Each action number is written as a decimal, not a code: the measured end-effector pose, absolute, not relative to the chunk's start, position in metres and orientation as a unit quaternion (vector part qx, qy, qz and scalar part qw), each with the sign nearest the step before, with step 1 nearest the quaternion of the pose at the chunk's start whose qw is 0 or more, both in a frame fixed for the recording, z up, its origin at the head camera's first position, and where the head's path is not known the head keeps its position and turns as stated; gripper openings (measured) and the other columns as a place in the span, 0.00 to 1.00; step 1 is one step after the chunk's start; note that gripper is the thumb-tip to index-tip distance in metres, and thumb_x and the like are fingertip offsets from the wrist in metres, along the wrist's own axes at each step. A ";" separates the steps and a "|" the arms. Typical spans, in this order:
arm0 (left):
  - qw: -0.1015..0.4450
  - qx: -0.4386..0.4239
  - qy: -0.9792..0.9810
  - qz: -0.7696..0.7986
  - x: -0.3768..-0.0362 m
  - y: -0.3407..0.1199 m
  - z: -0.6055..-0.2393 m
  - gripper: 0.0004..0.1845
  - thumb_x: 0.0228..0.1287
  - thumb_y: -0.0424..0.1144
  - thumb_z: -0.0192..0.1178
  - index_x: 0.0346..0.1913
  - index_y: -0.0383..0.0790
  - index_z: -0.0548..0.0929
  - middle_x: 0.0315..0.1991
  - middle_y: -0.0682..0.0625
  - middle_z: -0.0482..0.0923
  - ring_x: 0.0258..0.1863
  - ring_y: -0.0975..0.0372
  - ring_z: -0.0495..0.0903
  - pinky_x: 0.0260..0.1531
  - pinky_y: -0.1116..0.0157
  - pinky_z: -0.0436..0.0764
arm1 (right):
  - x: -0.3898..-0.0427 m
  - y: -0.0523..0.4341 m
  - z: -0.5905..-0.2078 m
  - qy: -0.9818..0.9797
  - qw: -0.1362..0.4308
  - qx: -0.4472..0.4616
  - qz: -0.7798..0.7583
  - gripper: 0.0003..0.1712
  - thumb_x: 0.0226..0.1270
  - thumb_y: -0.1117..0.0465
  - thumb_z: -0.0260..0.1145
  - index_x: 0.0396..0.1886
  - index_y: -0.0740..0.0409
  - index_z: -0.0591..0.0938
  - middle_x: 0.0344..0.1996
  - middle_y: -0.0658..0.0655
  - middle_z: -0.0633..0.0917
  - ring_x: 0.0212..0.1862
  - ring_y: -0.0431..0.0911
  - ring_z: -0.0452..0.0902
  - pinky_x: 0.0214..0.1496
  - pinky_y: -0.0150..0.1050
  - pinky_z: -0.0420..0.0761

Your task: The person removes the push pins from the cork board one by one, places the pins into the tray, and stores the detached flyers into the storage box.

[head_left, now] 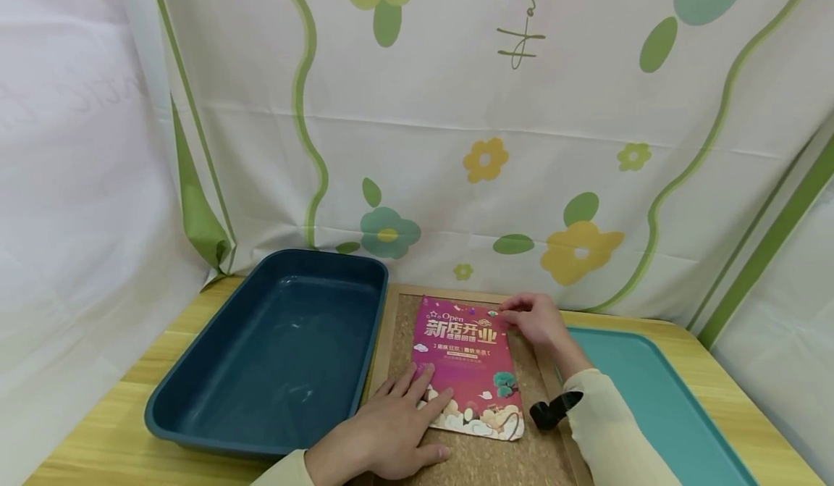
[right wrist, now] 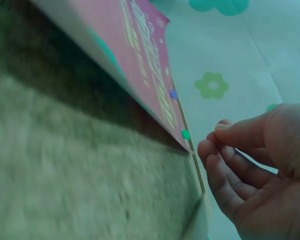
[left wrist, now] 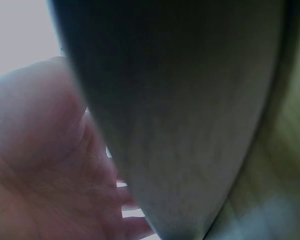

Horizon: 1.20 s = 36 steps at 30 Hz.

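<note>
A pink printed flyer [head_left: 465, 366] lies on a cork board [head_left: 528, 450] with a wooden frame. My left hand [head_left: 397, 428] rests flat on the flyer's lower left corner, fingers straight. My right hand [head_left: 511, 317] is at the flyer's top right corner, fingers loosely curled beside a green pushpin [head_left: 493, 313]. In the right wrist view the right hand's fingertips [right wrist: 215, 145] sit just right of the green pushpin [right wrist: 185, 134] without touching it, and a purple pin [right wrist: 173, 93] shows further along the flyer [right wrist: 140, 55]. The left wrist view shows only the left hand's palm [left wrist: 35, 165] and a dark blur.
A deep dark blue tub [head_left: 171, 406] stands left of the cork board. A shallow teal tray [head_left: 658, 399] lies to the right. Both rest on a light wooden table [head_left: 111, 428]. A floral cloth [head_left: 521, 145] hangs close behind.
</note>
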<state>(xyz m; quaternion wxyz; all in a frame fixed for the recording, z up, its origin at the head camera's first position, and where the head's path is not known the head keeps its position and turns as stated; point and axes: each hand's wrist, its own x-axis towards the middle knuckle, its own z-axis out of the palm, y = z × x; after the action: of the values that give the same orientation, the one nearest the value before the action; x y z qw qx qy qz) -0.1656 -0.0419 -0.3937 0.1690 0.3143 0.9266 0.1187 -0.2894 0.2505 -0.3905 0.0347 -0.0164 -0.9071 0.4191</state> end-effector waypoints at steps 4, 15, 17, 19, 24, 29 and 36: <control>0.171 0.315 0.926 0.120 -0.165 -0.041 -0.394 0.40 0.73 0.68 0.57 0.84 0.68 0.59 0.88 0.51 0.49 0.88 0.45 0.47 0.79 0.36 0.62 | -0.283 0.265 -0.389 -0.903 0.041 -0.015 0.427 0.12 0.79 0.62 0.66 0.51 0.66 0.88 0.49 0.65 0.88 0.47 0.51 0.82 0.43 0.38 0.82; 0.176 0.317 0.924 0.125 -0.164 -0.044 -0.394 0.40 0.74 0.68 0.56 0.84 0.67 0.59 0.88 0.51 0.48 0.88 0.45 0.46 0.79 0.36 0.61 | -0.271 0.303 -0.392 -0.911 0.083 -0.031 0.403 0.11 0.74 0.67 0.68 0.50 0.72 0.88 0.37 0.62 0.91 0.36 0.48 0.87 0.35 0.33 0.83; 0.174 0.318 0.923 0.125 -0.164 -0.044 -0.394 0.40 0.74 0.68 0.56 0.84 0.67 0.59 0.88 0.50 0.48 0.88 0.45 0.46 0.79 0.36 0.61 | -0.268 0.309 -0.390 -0.910 0.084 -0.038 0.403 0.12 0.75 0.67 0.67 0.50 0.72 0.87 0.38 0.63 0.91 0.37 0.49 0.88 0.35 0.33 0.83; 0.172 0.319 0.924 0.125 -0.164 -0.044 -0.393 0.40 0.74 0.68 0.56 0.84 0.67 0.59 0.88 0.50 0.48 0.88 0.45 0.46 0.79 0.36 0.61 | -0.265 0.314 -0.388 -0.909 0.080 -0.043 0.406 0.13 0.76 0.66 0.67 0.52 0.72 0.87 0.39 0.64 0.91 0.38 0.49 0.88 0.36 0.34 0.84; 0.168 0.318 0.925 0.124 -0.163 -0.045 -0.392 0.40 0.75 0.67 0.57 0.84 0.67 0.59 0.88 0.50 0.48 0.88 0.45 0.47 0.79 0.36 0.62 | -0.261 0.325 -0.382 -0.910 0.080 -0.053 0.404 0.15 0.77 0.63 0.68 0.53 0.70 0.87 0.40 0.62 0.92 0.38 0.45 0.87 0.35 0.34 0.83; 0.165 0.318 0.925 0.125 -0.163 -0.044 -0.393 0.40 0.74 0.67 0.57 0.84 0.67 0.59 0.88 0.50 0.48 0.88 0.45 0.47 0.78 0.36 0.62 | -0.259 0.339 -0.383 -0.910 0.084 -0.060 0.401 0.14 0.76 0.63 0.68 0.52 0.70 0.87 0.38 0.58 0.92 0.36 0.39 0.86 0.37 0.32 0.83; 0.168 0.315 0.925 0.127 -0.164 -0.042 -0.393 0.40 0.74 0.67 0.57 0.84 0.67 0.59 0.88 0.50 0.48 0.88 0.45 0.47 0.79 0.35 0.62 | -0.254 0.358 -0.387 -0.907 0.070 -0.066 0.410 0.16 0.75 0.64 0.69 0.54 0.73 0.86 0.37 0.57 0.93 0.34 0.35 0.86 0.38 0.34 0.86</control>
<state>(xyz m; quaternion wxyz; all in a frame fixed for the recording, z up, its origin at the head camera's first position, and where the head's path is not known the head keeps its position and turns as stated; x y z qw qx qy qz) -0.1641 -0.0423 -0.3931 0.1677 0.3153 0.9254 0.1267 -0.2537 0.3582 -0.3866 0.0701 -0.0662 -0.9068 0.4105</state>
